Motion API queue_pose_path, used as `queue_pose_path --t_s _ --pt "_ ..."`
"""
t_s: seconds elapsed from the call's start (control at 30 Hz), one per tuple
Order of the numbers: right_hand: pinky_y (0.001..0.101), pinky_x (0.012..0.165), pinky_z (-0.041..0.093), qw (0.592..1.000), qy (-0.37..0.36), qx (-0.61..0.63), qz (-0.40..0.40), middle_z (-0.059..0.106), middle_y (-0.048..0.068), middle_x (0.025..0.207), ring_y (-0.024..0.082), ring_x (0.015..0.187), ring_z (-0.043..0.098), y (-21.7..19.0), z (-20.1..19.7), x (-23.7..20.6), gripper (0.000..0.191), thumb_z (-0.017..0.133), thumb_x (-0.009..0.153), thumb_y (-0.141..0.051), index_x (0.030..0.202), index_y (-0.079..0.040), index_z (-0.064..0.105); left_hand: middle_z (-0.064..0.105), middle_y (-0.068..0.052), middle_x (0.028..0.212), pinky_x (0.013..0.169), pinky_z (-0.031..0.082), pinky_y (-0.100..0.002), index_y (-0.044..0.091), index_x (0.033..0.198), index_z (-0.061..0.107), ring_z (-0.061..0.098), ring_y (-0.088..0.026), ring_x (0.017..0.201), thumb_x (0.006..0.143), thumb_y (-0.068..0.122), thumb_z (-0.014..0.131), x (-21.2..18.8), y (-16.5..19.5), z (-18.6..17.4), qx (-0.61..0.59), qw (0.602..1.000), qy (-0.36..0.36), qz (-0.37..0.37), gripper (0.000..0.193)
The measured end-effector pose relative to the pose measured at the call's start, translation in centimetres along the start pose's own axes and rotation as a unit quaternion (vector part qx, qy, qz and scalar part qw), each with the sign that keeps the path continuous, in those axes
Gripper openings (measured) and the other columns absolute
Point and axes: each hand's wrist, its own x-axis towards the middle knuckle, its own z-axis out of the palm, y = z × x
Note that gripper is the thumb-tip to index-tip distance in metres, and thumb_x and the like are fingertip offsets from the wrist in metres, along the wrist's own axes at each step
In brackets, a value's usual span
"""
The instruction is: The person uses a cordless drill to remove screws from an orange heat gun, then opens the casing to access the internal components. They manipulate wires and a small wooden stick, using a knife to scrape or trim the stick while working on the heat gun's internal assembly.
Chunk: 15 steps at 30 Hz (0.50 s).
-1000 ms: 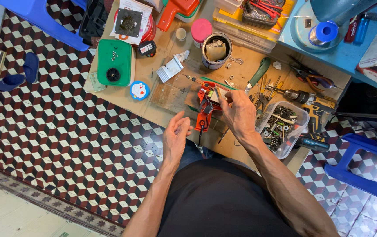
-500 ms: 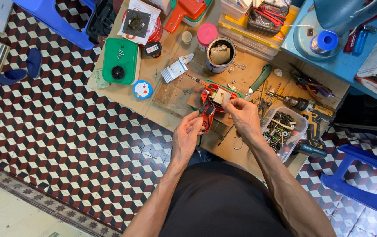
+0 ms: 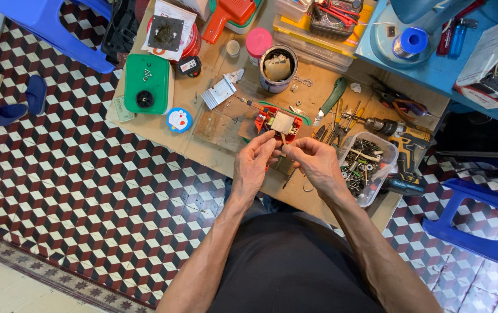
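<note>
Above the near edge of the cluttered wooden workbench (image 3: 162, 124), the left hand (image 3: 253, 165) and right hand (image 3: 312, 162) meet, fingertips pinched together on what looks like a thin, pale stick-like part (image 3: 283, 139), too small to tell surely. Just beyond them on that workbench lies a red plastic device with a beige square block (image 3: 278, 123), with a clear plastic tub of screws and metal bits (image 3: 366, 165) to its right.

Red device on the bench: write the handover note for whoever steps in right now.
Left hand: fingertips pinching a small thin part, too small to identify.
Right hand: fingertips meet the left hand's on the same part, just in front of the device.
Red plastic device with a pale square block on top: lies opened on the wooden workbench, untouched.
Clear plastic tub of screws and bits: right of the hands.
Done: device opened.
Left: not reassembled.
</note>
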Motion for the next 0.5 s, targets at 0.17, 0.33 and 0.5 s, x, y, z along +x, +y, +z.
queue_pose_path --t_s 0.17,0.33,0.5 --pt "0.0205 0.063 0.049 0.991 0.021 -0.118 -0.055 0.073 -0.001 0.085 0.004 0.074 0.061 -0.2 0.1 -2.1 0.024 0.072 0.094 -0.023 0.106 -0.002 0.072 0.077 -0.005 0.103 0.082 0.055 -0.02 -0.001 0.133 0.065 0.067 -0.005 0.089 0.099 0.023 0.066 0.0 -0.7 1.0 -0.051 0.997 -0.044 -0.021 0.041" --pt "0.0254 0.06 0.046 0.993 0.04 -0.114 0.002 0.071 0.002 0.086 0.009 0.07 0.057 -0.4 -1.2 -3.4 0.026 0.069 0.095 -0.022 0.114 -0.005 0.072 0.075 -0.008 0.106 0.081 0.058 -0.025 -0.001 0.136 0.063 0.07 -0.01 0.09 0.1 0.022 0.067 0.2 -1.2 1.6 -0.133 0.987 -0.057 -0.066 0.043" --pt "0.0228 0.068 0.052 0.988 0.129 -0.074 -0.039 0.074 0.005 0.093 0.009 0.077 0.063 0.5 -5.5 -4.3 0.024 0.064 0.1 -0.018 0.117 -0.002 0.071 0.073 -0.009 0.111 0.078 0.062 -0.029 0.001 0.14 0.057 0.073 -0.016 0.094 0.102 0.025 0.061 0.2 -1.3 2.1 -0.192 0.971 -0.08 -0.115 0.045"
